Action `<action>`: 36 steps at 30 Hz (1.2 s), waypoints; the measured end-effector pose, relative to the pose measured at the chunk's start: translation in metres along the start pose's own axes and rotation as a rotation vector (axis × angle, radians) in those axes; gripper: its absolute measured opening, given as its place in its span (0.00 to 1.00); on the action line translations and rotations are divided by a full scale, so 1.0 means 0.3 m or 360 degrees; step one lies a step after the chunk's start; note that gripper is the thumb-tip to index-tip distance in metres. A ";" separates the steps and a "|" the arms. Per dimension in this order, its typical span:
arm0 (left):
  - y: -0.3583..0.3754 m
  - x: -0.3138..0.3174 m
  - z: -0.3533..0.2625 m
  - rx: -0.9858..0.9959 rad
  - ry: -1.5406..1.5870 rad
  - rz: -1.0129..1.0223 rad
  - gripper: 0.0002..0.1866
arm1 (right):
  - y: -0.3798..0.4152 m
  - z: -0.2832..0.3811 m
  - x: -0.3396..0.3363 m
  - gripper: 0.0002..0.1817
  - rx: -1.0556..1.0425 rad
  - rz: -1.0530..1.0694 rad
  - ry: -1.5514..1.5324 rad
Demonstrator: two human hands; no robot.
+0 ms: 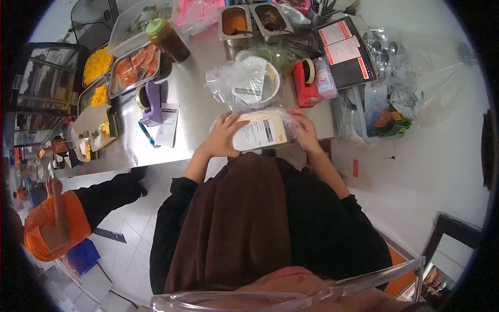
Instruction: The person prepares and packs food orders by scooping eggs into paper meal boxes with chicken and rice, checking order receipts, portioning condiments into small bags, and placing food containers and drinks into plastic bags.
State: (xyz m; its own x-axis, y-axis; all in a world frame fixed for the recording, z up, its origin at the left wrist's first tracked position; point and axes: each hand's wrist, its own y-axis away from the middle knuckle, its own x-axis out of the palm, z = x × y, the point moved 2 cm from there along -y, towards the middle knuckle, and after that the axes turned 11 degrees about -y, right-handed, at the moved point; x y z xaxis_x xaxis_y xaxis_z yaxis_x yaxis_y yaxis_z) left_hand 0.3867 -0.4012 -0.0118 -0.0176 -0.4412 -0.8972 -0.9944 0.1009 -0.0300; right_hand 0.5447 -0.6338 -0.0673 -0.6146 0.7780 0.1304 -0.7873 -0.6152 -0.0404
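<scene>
At the table's front edge, a pale takeaway box [274, 120] with a printed label [253, 134] on top sits in or under clear plastic. My left hand [222, 136] grips the box's left side, fingers over its top and thumb along the near edge. On the right, my right hand [306, 132] has its fingers closed on the clear plastic bag [292, 120] beside the box. Just beyond stands a round white bowl [272, 93], partly covered by another clear bag [221, 78] with a printed slip [250, 78] on it.
A red tape dispenser [305, 86] stands right of the bowl; a purple one [152, 106] is at left near a receipt [168, 125] and blue pen [147, 136]. Food trays [136, 70], a sauce bottle [169, 41] and metal sauce pans [235, 23] stand farther back. A person in orange [57, 223] is at left.
</scene>
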 end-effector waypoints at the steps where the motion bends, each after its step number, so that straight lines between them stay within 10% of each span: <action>1: 0.008 0.012 0.001 -0.0065 0.0047 -0.0048 0.47 | 0.031 0.036 0.035 0.14 -0.0006 -0.0116 -0.0001; 6: 0.073 0.091 0.018 -0.0477 0.0278 -0.0369 0.52 | 0.177 -0.184 -0.083 0.11 0.0613 0.0125 0.0249; 14: 0.113 0.087 -0.042 -0.0814 -0.0057 -0.0390 0.61 | 0.006 0.442 -0.031 0.10 0.1040 0.0682 0.0009; 18: 0.148 0.115 -0.034 -0.1075 -0.0274 -0.0185 0.65 | -0.313 0.495 -0.103 0.11 0.0047 0.0225 0.0551; 21: 0.204 0.174 0.068 -0.1027 0.0100 -0.0025 0.67 | -0.650 0.436 -0.106 0.10 -0.0461 0.0037 0.0868; 22: 0.210 0.124 0.063 -0.1149 0.0827 -0.0136 0.54 | -0.761 0.408 -0.099 0.10 -0.0737 -0.0007 0.1103; 28: 0.106 -0.159 -0.042 -0.1818 0.0872 -0.0464 0.20 | -1.233 0.244 -0.155 0.10 -0.0912 -0.0186 0.1943; 34: 0.143 -0.181 -0.226 -0.1692 -0.0761 -0.0986 0.21 | -1.442 0.158 -0.219 0.11 -0.0505 -0.0197 0.2038; 36: 0.187 -0.051 -0.221 -0.1932 0.0298 -0.0907 0.19 | -1.471 0.166 -0.240 0.10 -0.0503 -0.0178 0.2047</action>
State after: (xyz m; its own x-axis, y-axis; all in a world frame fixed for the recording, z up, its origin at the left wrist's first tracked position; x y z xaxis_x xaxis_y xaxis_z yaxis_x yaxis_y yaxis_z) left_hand 0.3244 -0.4478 0.0294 0.5075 -0.2808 -0.8146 -0.3297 -0.9367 0.1175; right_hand 0.9387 -0.4246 -0.0095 -0.0167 0.4953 -0.8685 -0.7062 -0.6208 -0.3404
